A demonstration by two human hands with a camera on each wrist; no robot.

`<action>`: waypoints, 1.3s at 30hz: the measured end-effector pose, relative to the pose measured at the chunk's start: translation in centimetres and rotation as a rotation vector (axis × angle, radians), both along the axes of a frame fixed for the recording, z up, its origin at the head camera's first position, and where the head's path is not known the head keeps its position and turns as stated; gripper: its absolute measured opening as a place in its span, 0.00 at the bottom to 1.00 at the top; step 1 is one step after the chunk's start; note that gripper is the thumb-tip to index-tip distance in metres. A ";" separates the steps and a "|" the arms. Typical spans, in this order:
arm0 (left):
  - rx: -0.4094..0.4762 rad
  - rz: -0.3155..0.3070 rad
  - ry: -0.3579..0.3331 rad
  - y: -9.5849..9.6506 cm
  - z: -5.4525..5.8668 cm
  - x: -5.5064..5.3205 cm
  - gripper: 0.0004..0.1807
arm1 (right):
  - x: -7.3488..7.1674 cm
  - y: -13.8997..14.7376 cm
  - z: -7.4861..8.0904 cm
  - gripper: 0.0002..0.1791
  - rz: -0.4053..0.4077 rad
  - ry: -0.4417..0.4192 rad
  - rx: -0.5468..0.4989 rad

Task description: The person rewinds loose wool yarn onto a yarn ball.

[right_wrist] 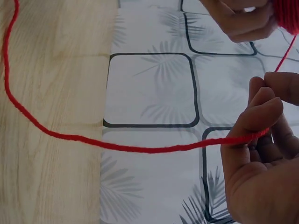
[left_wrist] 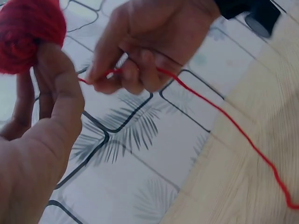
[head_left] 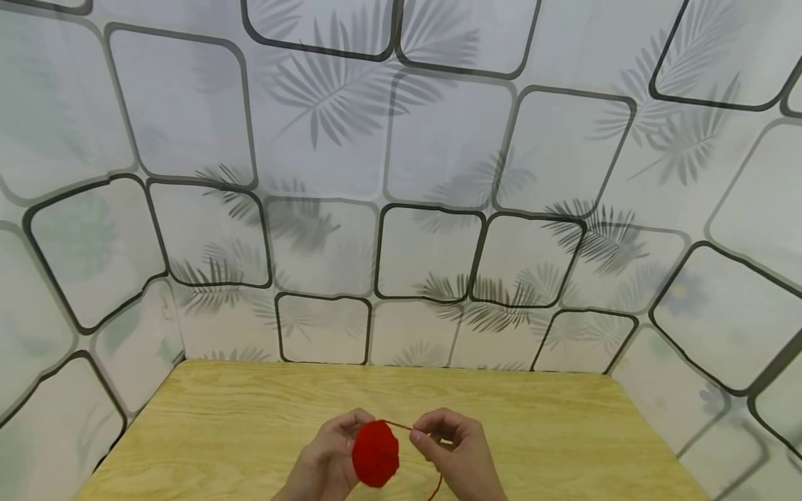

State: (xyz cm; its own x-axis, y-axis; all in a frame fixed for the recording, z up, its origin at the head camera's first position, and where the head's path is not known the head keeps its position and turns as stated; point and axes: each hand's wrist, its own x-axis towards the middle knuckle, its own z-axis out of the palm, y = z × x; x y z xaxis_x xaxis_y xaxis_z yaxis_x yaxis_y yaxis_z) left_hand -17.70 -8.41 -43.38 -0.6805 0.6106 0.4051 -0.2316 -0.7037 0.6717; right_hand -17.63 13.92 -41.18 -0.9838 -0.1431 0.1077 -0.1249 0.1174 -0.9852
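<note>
A ball of red yarn (head_left: 375, 454) is held up above the table by my left hand (head_left: 328, 456), its fingers and thumb around the ball's left side. In the left wrist view the fingers of that hand (left_wrist: 51, 107) support the wound yarn ball (left_wrist: 30, 35) from below. My right hand (head_left: 456, 449) pinches the yarn strand (head_left: 397, 425) between thumb and forefinger, a short way right of the ball. From there the strand (right_wrist: 149, 150) passes through the curled fingers of the right hand (right_wrist: 261, 154) and hangs down in a loose curve.
A yellowish wood-grain table (head_left: 263, 396) lies below both hands. Behind it and at both sides rise pale walls (head_left: 326, 243) with dark rounded outlines and grey leaf prints. A dark band with a small device (left_wrist: 259, 23) is on the right wrist.
</note>
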 end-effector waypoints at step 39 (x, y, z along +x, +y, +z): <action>-0.405 0.192 -0.081 0.4 -1.6 -0.1 0.14 | 0.5 -0.6 2.3 0.06 0.135 0.093 0.230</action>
